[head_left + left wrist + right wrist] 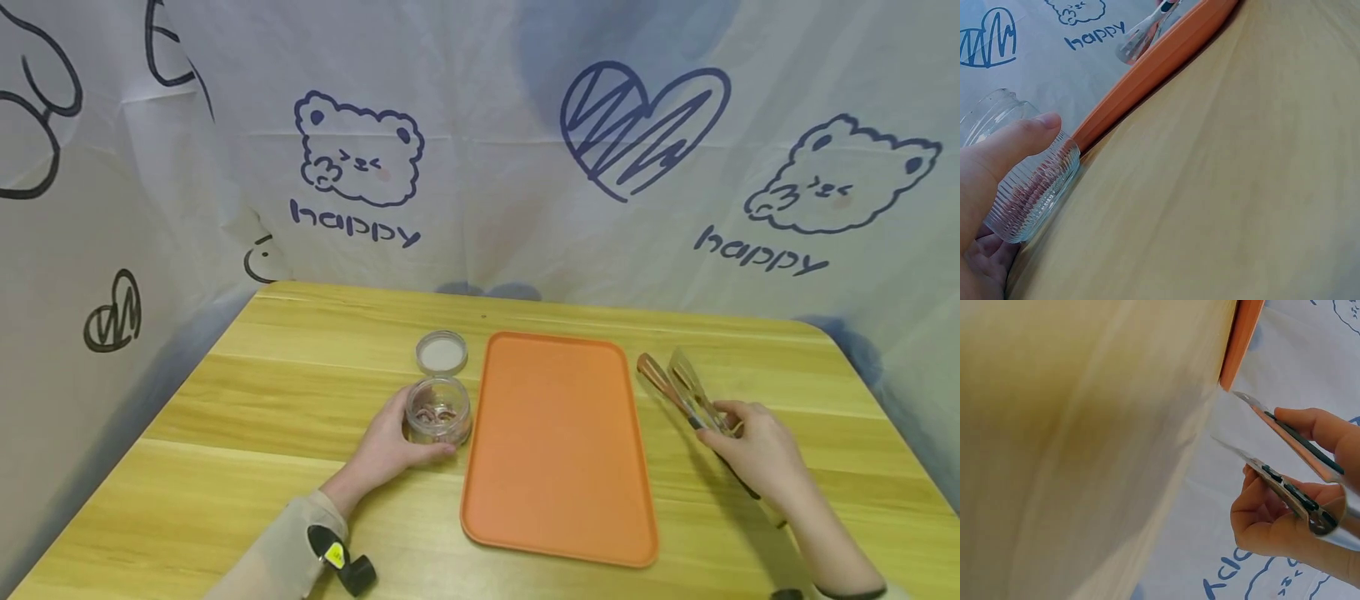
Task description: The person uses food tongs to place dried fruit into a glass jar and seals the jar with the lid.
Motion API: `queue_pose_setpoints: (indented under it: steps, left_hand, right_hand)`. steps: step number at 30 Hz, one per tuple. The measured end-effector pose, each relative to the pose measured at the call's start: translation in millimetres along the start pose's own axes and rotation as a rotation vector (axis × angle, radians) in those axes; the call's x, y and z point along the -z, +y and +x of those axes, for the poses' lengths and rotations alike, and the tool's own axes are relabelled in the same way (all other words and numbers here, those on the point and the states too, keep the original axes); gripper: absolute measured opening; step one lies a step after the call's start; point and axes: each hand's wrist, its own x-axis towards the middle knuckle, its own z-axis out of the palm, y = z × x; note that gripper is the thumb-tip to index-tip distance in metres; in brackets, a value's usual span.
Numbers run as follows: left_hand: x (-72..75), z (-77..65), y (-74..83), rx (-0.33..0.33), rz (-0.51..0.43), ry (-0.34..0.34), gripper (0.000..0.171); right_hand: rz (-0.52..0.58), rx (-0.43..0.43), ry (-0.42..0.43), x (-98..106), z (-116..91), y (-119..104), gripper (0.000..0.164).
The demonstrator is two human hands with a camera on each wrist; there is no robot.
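Observation:
My left hand point(384, 446) grips a clear glass jar point(438, 427) that stands open on the table, left of an orange tray point(558, 450). In the left wrist view, my thumb lies across the ribbed side of the jar point(1035, 187), and small reddish pieces show through the glass. Right of the tray, my right hand point(759, 446) holds metal tongs point(663, 385) with dark grip strips. Their two arms stand apart, tips pointing away from me, with nothing between them. The right wrist view shows fingers on both arms of the tongs point(1294, 442).
A round lid point(442, 352) lies on the wooden table point(300, 375) just behind the jar. Nothing lies on the tray. A white cloth point(487, 208) with bear and heart drawings hangs behind the table and at its sides.

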Motion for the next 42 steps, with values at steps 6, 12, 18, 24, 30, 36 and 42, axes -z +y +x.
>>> queue_pose_setpoints:
  steps: [6, 12, 18, 24, 30, 36, 42]
  left_hand:
    - [-0.5, 0.6, -0.1, 0.002, -0.001, -0.002, 0.096]
    - [0.3, -0.2, 0.2, 0.001, 0.002, 0.001, 0.097]
    - [0.1, -0.4, -0.4, 0.003, 0.006, -0.001, 0.097]
    - [-0.4, 0.0, 0.1, 0.009, 0.01, 0.0, 0.097]
    - [0.3, -0.3, 0.6, 0.006, 0.009, 0.006, 0.097]
    - [1.2, -0.5, 0.5, 0.004, 0.007, 0.001, 0.098]
    - [-0.6, -0.9, -0.5, -0.004, 0.008, 0.005, 0.098]
  right_hand:
    - [-0.04, -0.004, -0.071, 0, 1, 0, 0.061]
    - [-0.058, -0.014, -0.142, -4, 1, -3, 0.067]
    - [-0.097, -0.022, -0.207, -10, 4, -9, 0.076]
    - [-0.11, -0.016, -0.204, -19, 3, -14, 0.053]
    - [-0.136, 0.005, -0.191, -17, 2, -22, 0.051]
    - [-0.115, 0.155, -0.055, 3, 17, -60, 0.076]
    - [0.073, 0.41, 0.032, -17, 54, -116, 0.07]
